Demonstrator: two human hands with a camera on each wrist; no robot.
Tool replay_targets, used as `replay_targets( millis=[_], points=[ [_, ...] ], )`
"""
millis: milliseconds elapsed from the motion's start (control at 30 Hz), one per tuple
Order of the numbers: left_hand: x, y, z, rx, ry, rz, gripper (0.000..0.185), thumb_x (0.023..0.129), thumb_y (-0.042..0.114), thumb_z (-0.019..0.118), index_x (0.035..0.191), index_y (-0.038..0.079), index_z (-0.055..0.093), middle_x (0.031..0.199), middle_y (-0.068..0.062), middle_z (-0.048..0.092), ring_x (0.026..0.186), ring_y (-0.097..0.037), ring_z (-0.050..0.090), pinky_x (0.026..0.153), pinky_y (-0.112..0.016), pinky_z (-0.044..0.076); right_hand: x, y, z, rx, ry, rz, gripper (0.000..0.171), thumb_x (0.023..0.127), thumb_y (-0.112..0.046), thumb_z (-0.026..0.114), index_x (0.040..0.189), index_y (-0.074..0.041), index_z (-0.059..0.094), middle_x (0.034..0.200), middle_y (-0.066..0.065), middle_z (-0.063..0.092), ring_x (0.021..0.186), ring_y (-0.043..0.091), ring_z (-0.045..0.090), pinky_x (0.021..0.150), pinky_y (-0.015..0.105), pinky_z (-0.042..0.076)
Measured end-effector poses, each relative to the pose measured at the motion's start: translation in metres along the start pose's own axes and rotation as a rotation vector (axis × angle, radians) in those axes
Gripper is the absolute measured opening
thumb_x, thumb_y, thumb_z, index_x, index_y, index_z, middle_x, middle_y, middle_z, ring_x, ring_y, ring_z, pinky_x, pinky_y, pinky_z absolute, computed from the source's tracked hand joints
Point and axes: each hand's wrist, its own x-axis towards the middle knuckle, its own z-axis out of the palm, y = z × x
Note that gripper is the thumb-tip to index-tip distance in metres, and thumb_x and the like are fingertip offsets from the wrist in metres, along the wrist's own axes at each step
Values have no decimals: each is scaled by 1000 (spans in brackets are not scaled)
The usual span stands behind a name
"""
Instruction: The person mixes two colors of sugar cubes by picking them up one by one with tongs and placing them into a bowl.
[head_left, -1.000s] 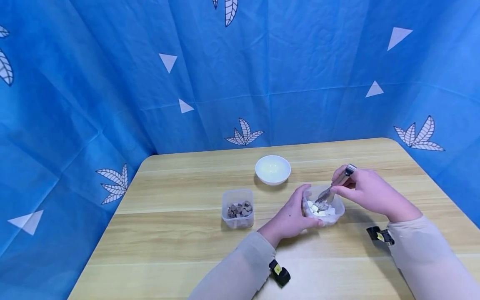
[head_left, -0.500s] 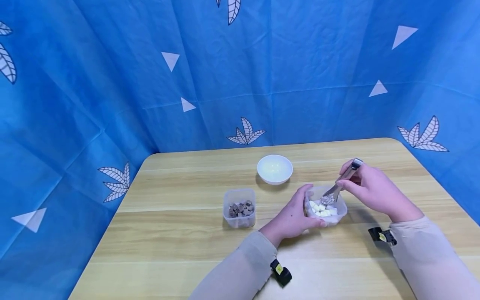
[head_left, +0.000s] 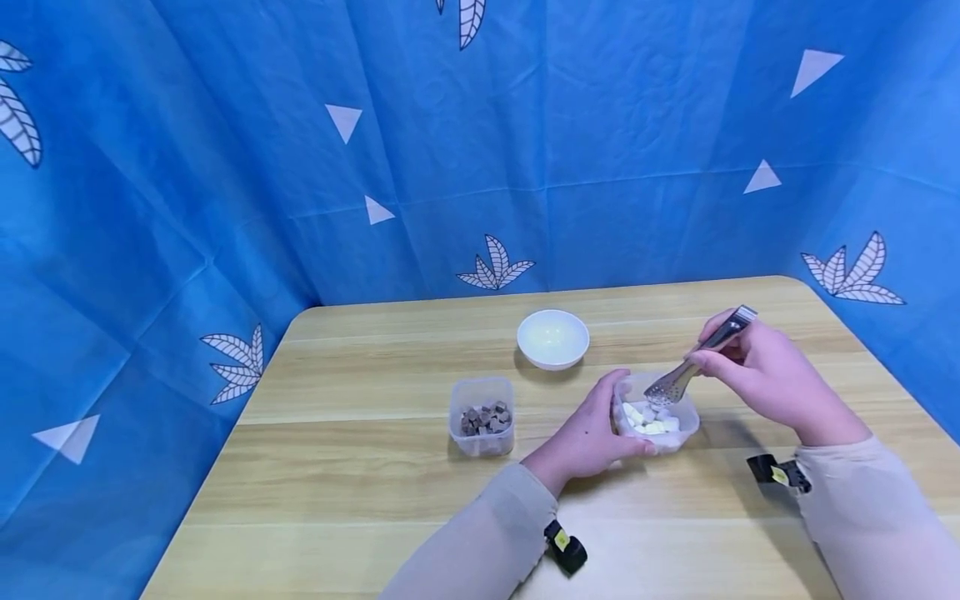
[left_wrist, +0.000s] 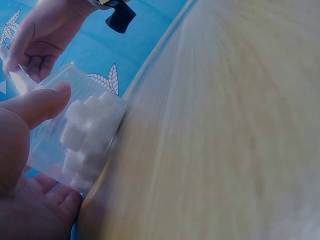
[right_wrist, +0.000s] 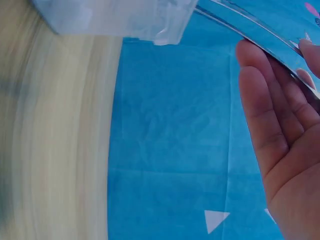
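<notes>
On the wooden counter (head_left: 360,467) before blue cloth, the left hand (head_left: 585,435) cups a light, flimsy tub (head_left: 678,433) of white cubes (head_left: 651,419) by its wall, while the right hand (head_left: 772,379) pinches stiff metal tongs (head_left: 693,360) mid-handle, tips near the small, probably crumbly cubes.

Two hands show: the left hand (head_left: 588,437) and the right hand (head_left: 765,375). Two clear plastic tubs (head_left: 482,415) (head_left: 657,417), one white bowl (head_left: 552,338), one pair of metal tongs (head_left: 693,358), one wooden table (head_left: 360,492).
</notes>
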Motion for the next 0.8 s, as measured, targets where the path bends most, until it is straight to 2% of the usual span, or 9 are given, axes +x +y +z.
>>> replay_targets(
  millis=[200, 333, 500, 633, 800],
  points=[
    [0, -2, 2, -19, 17, 4, 104, 75, 30, 91, 157, 35, 26, 152, 9, 42, 139, -11, 40, 117, -39, 30, 1, -7, -1, 67, 117, 30, 14, 97, -14, 70, 107, -7, 62, 86, 6, 70, 73, 13, 68, 58, 23, 49],
    [0, -3, 1, -26, 21, 15, 105, 74, 29, 92, 157, 32, 27, 149, 10, 44, 137, -11, 41, 117, -39, 29, 13, -15, 0, 94, 175, 34, 15, 98, -15, 69, 107, -6, 62, 89, 8, 71, 75, 10, 69, 58, 23, 48],
    [1, -2, -1, -9, 24, 24, 106, 74, 30, 92, 158, 28, 27, 149, 8, 44, 137, -11, 42, 117, -39, 30, 38, -23, -1, 106, 169, 11, 19, 98, -19, 68, 110, -7, 60, 94, 12, 70, 78, 12, 71, 57, 24, 49],
    [1, -3, 0, -12, 22, 25, 106, 74, 29, 92, 158, 28, 27, 150, 6, 44, 136, -11, 43, 116, -37, 31, 56, -26, 2, 110, 149, 18, 22, 99, -24, 67, 110, -7, 59, 95, 12, 70, 81, 21, 72, 63, 20, 52],
    [0, -4, 1, -10, 23, 36, 106, 74, 29, 92, 158, 28, 27, 151, 5, 42, 135, -10, 42, 116, -36, 31, 75, -36, 5, 76, 124, 9, 26, 100, -32, 66, 109, -9, 61, 93, 10, 71, 80, 19, 71, 67, 19, 53]
  ],
)
